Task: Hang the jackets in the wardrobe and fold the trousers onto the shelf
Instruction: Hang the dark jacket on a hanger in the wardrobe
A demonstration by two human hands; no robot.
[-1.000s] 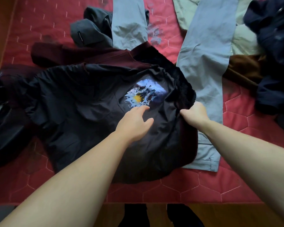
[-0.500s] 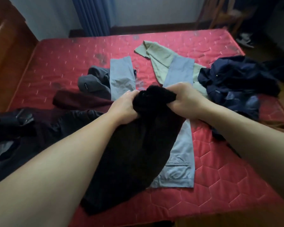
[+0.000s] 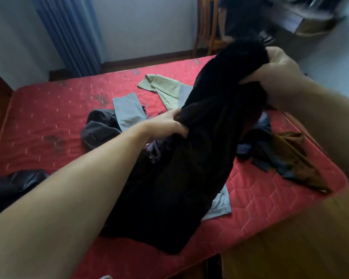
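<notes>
Newly raised black jacket [image 3: 189,168], red mattress [image 3: 48,117], curtain [image 3: 69,33]

Fingertips of left hand [image 3: 167,125] and right hand [image 3: 280,67] buried in black jacket [image 3: 189,168] folds; grey-blue trousers [image 3: 127,111] mostly covered below both grips; clutter [image 3: 310,19] above right grip motion-blurred, unidentifiable.
</notes>
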